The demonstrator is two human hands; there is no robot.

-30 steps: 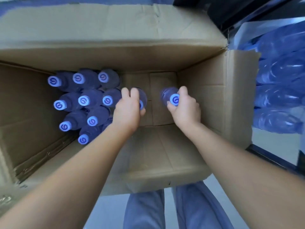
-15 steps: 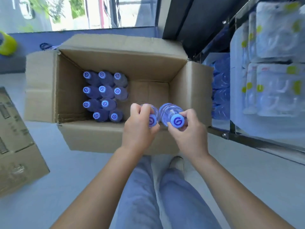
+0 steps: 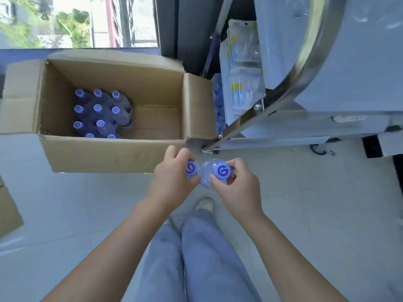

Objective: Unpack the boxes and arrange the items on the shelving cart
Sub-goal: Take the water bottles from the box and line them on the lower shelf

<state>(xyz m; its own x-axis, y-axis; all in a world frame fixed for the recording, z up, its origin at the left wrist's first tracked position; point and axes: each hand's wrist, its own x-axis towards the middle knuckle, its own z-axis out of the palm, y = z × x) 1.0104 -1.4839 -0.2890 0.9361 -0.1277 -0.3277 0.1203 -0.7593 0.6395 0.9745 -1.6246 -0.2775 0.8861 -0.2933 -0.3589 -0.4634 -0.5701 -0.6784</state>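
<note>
I hold one bottle (image 3: 206,173) by its neck in each grip, left hand (image 3: 172,182) and right hand (image 3: 236,186) closed round them, clear of the box (image 3: 113,155) behind, ready for the cart (image 3: 305,127) ahead-right.

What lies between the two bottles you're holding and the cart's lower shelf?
In the head view, only bare floor separates the held bottles from the cart; the open box sits off left.

place: shop stockroom | evidence: metal shelving cart (image 3: 290,90) of packaged goods (image 3: 244,68); open carton (image 3: 113,155)
</note>
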